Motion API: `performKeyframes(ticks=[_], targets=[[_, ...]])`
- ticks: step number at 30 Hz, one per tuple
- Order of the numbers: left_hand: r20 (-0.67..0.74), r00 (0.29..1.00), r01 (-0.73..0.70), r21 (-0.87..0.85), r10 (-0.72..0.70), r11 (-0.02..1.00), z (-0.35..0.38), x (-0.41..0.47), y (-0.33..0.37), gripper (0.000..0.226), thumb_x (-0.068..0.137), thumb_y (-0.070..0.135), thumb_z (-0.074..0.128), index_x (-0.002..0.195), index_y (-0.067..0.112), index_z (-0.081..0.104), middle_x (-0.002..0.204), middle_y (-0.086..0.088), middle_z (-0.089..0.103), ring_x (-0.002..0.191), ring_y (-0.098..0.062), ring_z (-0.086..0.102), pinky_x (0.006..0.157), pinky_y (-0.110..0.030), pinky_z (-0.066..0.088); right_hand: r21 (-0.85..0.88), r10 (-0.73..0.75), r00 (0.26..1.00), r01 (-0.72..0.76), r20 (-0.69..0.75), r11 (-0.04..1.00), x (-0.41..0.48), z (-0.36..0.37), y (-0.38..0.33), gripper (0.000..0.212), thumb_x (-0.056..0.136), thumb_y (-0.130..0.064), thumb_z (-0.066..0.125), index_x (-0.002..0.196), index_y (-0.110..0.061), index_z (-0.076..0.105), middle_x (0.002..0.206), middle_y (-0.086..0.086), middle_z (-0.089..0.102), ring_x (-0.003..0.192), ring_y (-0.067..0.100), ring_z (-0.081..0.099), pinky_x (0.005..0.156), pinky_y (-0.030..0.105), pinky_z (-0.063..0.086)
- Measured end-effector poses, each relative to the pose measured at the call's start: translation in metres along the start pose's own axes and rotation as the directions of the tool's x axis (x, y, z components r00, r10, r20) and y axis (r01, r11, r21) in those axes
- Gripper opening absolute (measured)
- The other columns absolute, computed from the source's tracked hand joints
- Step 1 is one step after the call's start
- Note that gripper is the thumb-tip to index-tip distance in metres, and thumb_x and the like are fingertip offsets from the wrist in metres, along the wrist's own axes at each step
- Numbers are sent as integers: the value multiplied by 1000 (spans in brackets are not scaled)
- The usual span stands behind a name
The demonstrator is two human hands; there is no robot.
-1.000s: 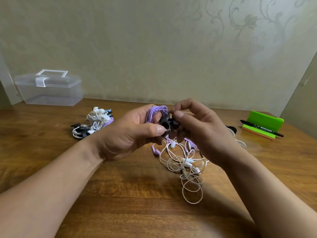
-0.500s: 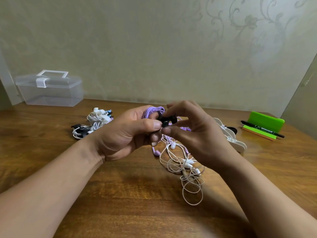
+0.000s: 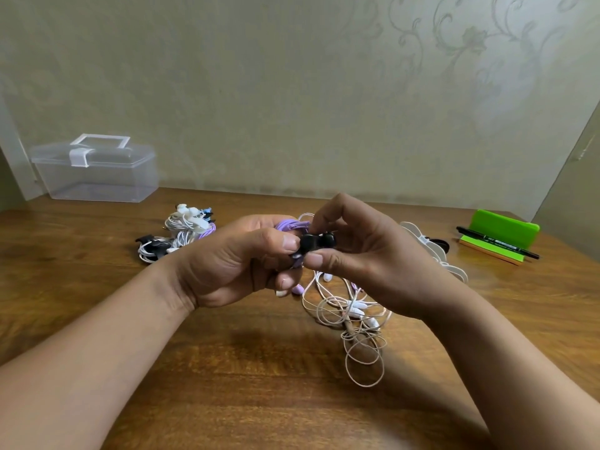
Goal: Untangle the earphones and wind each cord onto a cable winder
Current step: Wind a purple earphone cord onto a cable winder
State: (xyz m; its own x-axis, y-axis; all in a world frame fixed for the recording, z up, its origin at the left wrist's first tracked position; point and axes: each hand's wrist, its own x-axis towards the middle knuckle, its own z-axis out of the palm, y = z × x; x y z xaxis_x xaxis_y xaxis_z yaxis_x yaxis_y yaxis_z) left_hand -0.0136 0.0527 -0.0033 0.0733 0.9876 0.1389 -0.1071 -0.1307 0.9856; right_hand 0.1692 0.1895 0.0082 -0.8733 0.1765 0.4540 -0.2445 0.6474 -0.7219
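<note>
1. Frame centre: left hand [image 3: 227, 264] grips purple cord [image 3: 292, 225] and black winder [image 3: 316, 243].
2. Right hand [image 3: 367, 254] pinches the winder too.
3. Below: white tangle [image 3: 354, 323] on table [image 3: 259, 384].

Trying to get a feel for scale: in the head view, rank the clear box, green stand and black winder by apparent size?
1. clear box
2. green stand
3. black winder, partly covered and nearer the camera, so unsure against the stand

One left hand [image 3: 227, 267], one right hand [image 3: 373, 264], one clear box [image 3: 97, 177], one pen [image 3: 498, 243].
</note>
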Motion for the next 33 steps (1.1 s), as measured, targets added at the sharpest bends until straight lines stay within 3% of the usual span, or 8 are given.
performKeyframes(ticks=[5, 10, 15, 20, 23, 27, 31, 33], targets=[[-48, 999, 22, -17, -23, 1000, 3, 1, 0, 61, 85, 25, 63, 125, -18, 49, 87, -34, 33, 66, -21, 55, 68, -31, 55, -177, 40, 999, -40, -4, 983, -1, 0, -2, 26, 94, -35, 74, 110, -22, 58, 104, -1, 70, 103, 17, 69, 92, 47, 57], [-22, 1000, 3, -79, -5, 997, 8, 0, 2, 37, 88, 24, 61, 117, 3, 54, 79, -16, 22, 66, -20, 52, 61, -28, 52, -140, 32, 999, -30, 14, 990, -4, 2, -8, 19, 100, -30, 69, 113, -24, 56, 98, -1, 66, 89, 21, 65, 81, 49, 55], [-69, 997, -28, -104, 21, 994, 13, 2, 2, 19, 97, 19, 52, 111, 7, 51, 67, -1, 41, 65, -17, 53, 55, -25, 49, -69, 16, 997, -21, -77, 997, -2, 8, -8, 6, 105, -26, 59, 109, -24, 56, 94, -4, 66, 86, 20, 63, 80, 53, 54], [-111, 993, -36, -87, 27, 996, 15, 6, 0, 16, 103, 19, 50, 109, 5, 56, 77, -5, 49, 73, -20, 55, 57, -27, 52, -50, 28, 977, -40, -211, 998, 3, 14, -1, 7, 105, -24, 61, 102, -21, 55, 86, -4, 71, 85, 20, 70, 79, 56, 57], [-216, 975, -62, -77, 44, 995, 19, 9, -1, 18, 105, 16, 50, 116, 3, 56, 83, -9, 61, 75, -22, 63, 60, -29, 60, -44, 32, 975, -43, -222, 998, 4, 13, 4, 10, 104, -22, 64, 104, -20, 54, 86, -1, 74, 84, 27, 72, 75, 57, 58], [-349, 933, -77, 45, 88, 996, 25, 14, -6, 16, 106, 17, 49, 108, 5, 60, 82, -9, 68, 68, -18, 65, 57, -28, 60, -48, 25, 967, -39, -252, 998, 5, 11, 10, 11, 103, -24, 66, 103, -22, 55, 87, 8, 69, 80, 34, 70, 68, 59, 58], [-423, 891, -74, 228, 167, 971, 26, 16, -10, 14, 107, 16, 51, 107, 5, 60, 75, -4, 68, 64, -23, 64, 58, -41, 60, -135, 6, 963, -44, -270, 990, 6, 13, 12, 14, 101, -22, 67, 98, -26, 54, 82, 5, 66, 74, 32, 65, 64, 55, 57], [-441, 872, -71, 312, 211, 947, 27, 17, -12, 14, 107, 17, 52, 108, 5, 59, 75, -9, 67, 63, -31, 65, 64, -54, 58, -150, 7, 961, -51, -276, 987, 6, 14, 12, 16, 99, -18, 66, 96, -25, 53, 75, -5, 63, 65, 22, 59, 61, 45, 57]])
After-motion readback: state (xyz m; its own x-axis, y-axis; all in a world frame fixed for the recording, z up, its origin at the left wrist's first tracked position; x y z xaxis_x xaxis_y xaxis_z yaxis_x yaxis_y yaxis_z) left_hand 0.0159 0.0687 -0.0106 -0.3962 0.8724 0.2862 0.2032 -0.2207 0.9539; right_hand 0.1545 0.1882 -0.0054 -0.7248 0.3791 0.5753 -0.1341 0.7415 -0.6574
